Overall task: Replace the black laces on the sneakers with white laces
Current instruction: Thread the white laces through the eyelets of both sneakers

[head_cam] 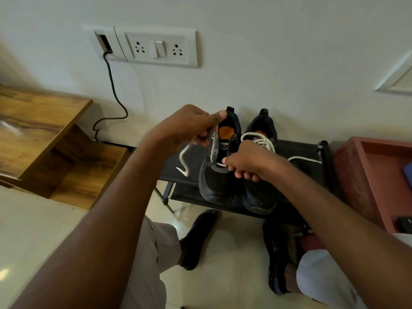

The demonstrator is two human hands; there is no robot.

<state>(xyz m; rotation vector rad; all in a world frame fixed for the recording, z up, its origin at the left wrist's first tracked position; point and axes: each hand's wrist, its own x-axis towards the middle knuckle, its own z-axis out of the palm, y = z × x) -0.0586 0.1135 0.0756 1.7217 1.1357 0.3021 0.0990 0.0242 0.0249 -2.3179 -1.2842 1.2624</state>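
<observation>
Two dark sneakers stand side by side on a low black rack point(296, 150) against the wall, toes toward the person and heels toward the wall, so each shoe's long axis runs from the near edge of the rack to the wall. The right sneaker point(260, 195) already carries a white lace point(265, 141), loosely gathered near its tongue with one end trailing out to the right across the rack. The left sneaker point(214, 181) is only started: a second white lace point(214, 146) crosses its lowest eyelets.

The left hand point(189, 126) is raised above that shoe's collar, thumb and fingers pinching one strand, which runs straight down from the fingertips to the eyelet row; the spare length loops out below the hand to the left. The right hand point(247, 163) sits just right of the lowest eyelets, fingers curled; it appears to grip the other end of the lace, though the strand is hidden inside the fist.

The step in hand appears to be drawing the lace through and evening it. Done well, both strands should be pulled up together until their ends match in length, kept flat and untwisted, before crossing to the next eyelets.
</observation>
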